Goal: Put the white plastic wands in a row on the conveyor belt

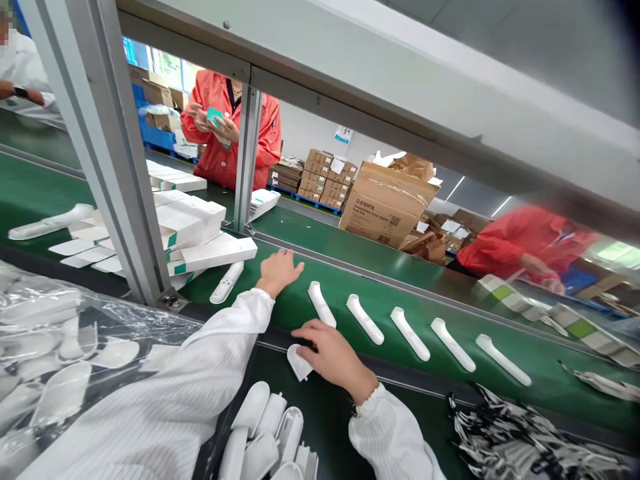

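Note:
My left hand (280,272) reaches over the green conveyor belt, back of the hand up, with the thumb spread to the right. Its fingertips are partly hidden, and nothing shows in it. To its left lies a white thermometer-like body (227,283) on the belt. My right hand (333,353) has thumb and fingers at a small white plastic cover (299,362) at the belt's near edge. Just beyond its fingers is a white angled thermometer body (321,305). Several similar bodies (365,320) lie in a row to the right.
A pile of white covers (265,433) lies in front of me. White parts in a plastic bag (65,353) fill the left. White boxes (200,227) stack behind the metal post (110,153). Bundled wired parts (520,440) sit at right. People in red coats (263,133) stand across the line.

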